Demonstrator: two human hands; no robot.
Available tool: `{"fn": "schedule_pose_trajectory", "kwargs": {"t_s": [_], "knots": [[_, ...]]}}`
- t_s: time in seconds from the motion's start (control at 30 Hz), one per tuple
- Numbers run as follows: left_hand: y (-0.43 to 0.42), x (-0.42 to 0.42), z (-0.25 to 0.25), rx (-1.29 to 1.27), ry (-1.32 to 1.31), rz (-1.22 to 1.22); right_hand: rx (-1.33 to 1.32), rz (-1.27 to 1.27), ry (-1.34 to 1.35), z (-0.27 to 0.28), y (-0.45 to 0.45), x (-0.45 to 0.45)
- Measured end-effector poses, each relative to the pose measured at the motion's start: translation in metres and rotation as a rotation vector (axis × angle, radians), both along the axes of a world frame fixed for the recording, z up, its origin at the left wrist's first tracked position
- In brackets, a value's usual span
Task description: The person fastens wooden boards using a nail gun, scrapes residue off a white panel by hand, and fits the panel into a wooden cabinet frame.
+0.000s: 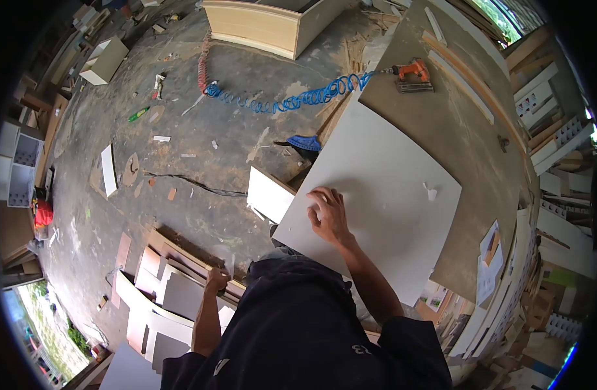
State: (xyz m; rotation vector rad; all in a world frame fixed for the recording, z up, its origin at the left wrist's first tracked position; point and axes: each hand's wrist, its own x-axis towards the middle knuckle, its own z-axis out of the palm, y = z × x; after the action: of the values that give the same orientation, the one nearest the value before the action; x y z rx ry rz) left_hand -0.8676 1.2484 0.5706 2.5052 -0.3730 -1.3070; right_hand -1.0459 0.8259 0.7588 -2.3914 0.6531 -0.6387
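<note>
The right hand (329, 214), loosely curled near the left edge of the white panel (389, 195), would steady it better flattened; I cannot tell the left hand's (217, 279) grip.

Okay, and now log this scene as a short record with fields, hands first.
left hand: by the stacked boards; grip unclear
right hand: on the white panel, fingers curled
white panel: lying on the brown surface
orange tool: on the brown surface, beyond the panel
blue coiled hose: stretching from near the tool over the floor
</note>
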Motion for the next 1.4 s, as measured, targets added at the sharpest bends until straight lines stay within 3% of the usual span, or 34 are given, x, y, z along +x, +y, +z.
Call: {"fn": "schedule_pose_trajectory", "kwargs": {"t_s": [0.07,0.13,0.23,0.33,0.37,0.77,0.87,0.93,1.17,1.23,1.4], "knots": [[-0.018,-0.008,0.029,0.034,-0.001,0.093,-0.095,0.118,0.065,0.013,-0.007,-0.002],[-0.033,-0.015,0.033,0.071,-0.071,0.367,-0.124,0.014,0.073,0.016,-0.007,-0.001],[-0.054,-0.019,0.041,-0.09,-0.114,0.421,-0.143,0.054,0.042,0.012,0.004,-0.005],[-0.063,-0.011,-0.007,-0.289,-0.18,0.312,-0.184,0.052,0.094,0.004,0.032,-0.005],[-0.1,-0.011,0.046,-0.183,-0.13,0.296,-0.177,0.025,0.104,-0.002,0.036,-0.005],[-0.218,-0.017,0.151,-0.596,0.22,0.253,-0.076,-0.055,0.055,-0.014,0.037,-0.009],[-0.221,-0.022,0.156,-0.622,0.26,0.21,0.016,-0.155,-0.167,-0.004,0.04,-0.019],[-0.223,-0.027,0.157,-0.667,0.265,0.102,-0.059,-0.165,-0.046,0.008,0.054,-0.019],[-0.223,-0.034,0.16,-0.699,0.308,0.123,-0.145,-0.242,0.053,-0.008,0.079,-0.001],[-0.223,-0.034,0.158,-0.715,0.309,0.149,-0.346,-0.255,0.278,-0.009,0.084,0.002],[-0.225,-0.034,0.166,-0.702,0.319,0.137,-0.289,-0.26,0.339,-0.016,0.081,0.003]]}}
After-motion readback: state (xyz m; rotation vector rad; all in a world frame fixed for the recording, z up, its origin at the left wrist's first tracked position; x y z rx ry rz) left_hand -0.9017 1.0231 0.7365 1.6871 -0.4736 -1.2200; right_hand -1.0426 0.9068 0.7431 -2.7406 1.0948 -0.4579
